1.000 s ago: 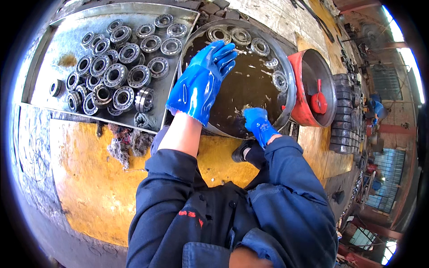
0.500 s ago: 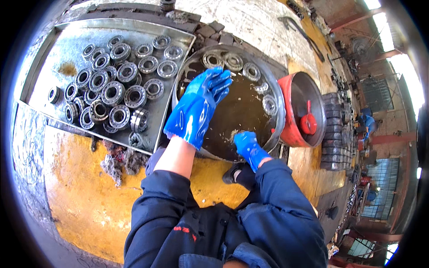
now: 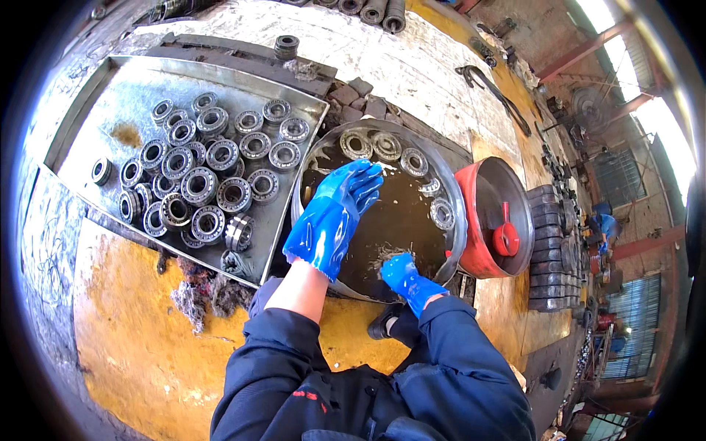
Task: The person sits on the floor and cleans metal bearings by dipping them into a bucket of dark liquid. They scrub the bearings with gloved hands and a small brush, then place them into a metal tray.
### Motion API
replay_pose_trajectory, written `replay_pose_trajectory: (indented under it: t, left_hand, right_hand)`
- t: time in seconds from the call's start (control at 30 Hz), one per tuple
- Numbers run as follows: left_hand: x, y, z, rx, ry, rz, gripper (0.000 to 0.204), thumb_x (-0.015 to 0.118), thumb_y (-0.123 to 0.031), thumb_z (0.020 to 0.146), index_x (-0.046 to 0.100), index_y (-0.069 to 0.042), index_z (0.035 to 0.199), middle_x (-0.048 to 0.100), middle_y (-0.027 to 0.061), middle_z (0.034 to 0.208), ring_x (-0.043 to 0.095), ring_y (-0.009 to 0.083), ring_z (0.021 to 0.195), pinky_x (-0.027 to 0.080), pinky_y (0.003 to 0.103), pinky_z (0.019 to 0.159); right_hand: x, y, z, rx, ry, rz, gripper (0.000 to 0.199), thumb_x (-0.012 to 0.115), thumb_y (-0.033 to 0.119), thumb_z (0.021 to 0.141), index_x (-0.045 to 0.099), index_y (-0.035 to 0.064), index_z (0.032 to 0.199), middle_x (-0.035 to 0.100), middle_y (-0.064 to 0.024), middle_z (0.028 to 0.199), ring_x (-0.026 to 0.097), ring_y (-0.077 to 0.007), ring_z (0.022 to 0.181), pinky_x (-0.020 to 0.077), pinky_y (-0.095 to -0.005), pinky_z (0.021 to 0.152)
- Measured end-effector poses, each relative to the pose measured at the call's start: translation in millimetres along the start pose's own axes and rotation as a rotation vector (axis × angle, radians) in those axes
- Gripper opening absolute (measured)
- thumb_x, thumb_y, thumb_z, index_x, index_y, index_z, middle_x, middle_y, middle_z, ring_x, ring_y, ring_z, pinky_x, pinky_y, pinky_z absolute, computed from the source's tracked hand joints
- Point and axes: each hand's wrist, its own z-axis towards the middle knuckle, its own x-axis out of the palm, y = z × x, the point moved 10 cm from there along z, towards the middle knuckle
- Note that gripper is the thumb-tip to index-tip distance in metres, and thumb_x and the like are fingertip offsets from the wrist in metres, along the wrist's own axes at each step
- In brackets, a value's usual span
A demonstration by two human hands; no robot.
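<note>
A round metal tub [image 3: 457, 242] of murky brown liquid stands in front of me, with several bearings [image 3: 414, 162] along its far and right inner edge. My left hand [image 3: 331, 209], in a long wet blue glove, is over the tub's left side. Its fingers are stretched out and lie close together, with nothing visible in them. Low over the tub's near right part, my right hand [image 3: 409, 281], also blue-gloved, is closed around a brush. Pale frayed bristles [image 3: 386, 254] show beyond the fist at the liquid; the fist hides the handle.
At left, a shallow metal tray [image 3: 84, 173] holds many bearings [image 3: 198, 185] and a grey rag. Right of the tub stands a red drum [image 3: 471, 220] with a red ladle [image 3: 506, 239] inside. Dark stacked parts [image 3: 544, 250] lie beyond it. Fibre scraps [image 3: 190, 303] lie on the yellow floor.
The whole view has shifted, so the tub and tray appear lower. My right hand and the brush have moved slightly, with more bristles showing. The left hand keeps its pose.
</note>
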Motion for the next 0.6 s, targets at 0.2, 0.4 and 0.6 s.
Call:
replay_pose_trajectory:
  t: [0.2, 0.4, 0.6]
  left_hand:
    - [-7, -4, -5, 0.036, 0.002, -0.025, 0.039, 0.051, -0.031, 0.106, 0.058, -0.01, 0.137, 0.062, 0.011, 0.138, 0.06, 0.0258, 0.125, 0.046, 0.038, 0.106]
    - [-8, 1, -3, 0.012, -0.013, -0.032, 0.039, 0.052, -0.031, 0.106, 0.057, -0.01, 0.138, 0.062, 0.0117, 0.138, 0.06, 0.0259, 0.125, 0.046, 0.038, 0.106]
    - [-10, -1, -7, 0.053, 0.004, -0.025, 0.041, 0.051, -0.032, 0.106, 0.056, -0.008, 0.139, 0.061, 0.0119, 0.138, 0.06, 0.0259, 0.125, 0.046, 0.038, 0.106]
  right_hand:
    - [14, -52, -35, 0.434, -0.057, 0.827, 0.038, 0.071, 0.037, 0.078, 0.077, 0.0079, 0.102, 0.073, -0.0203, 0.108, 0.07, -0.0365, 0.104, 0.0545, -0.0488, 0.088]
    - [-3, -16, -9, 0.15, 0.164, 0.174, 0.03, 0.07, 0.028, 0.081, 0.079, 0.0138, 0.105, 0.075, -0.0144, 0.112, 0.072, -0.0327, 0.103, 0.0568, -0.0477, 0.085]
    - [12, -34, -6, 0.236, 0.01, 0.578, 0.03, 0.07, 0.028, 0.081, 0.077, 0.0096, 0.103, 0.074, -0.0183, 0.107, 0.071, -0.0377, 0.101, 0.056, -0.0482, 0.081]
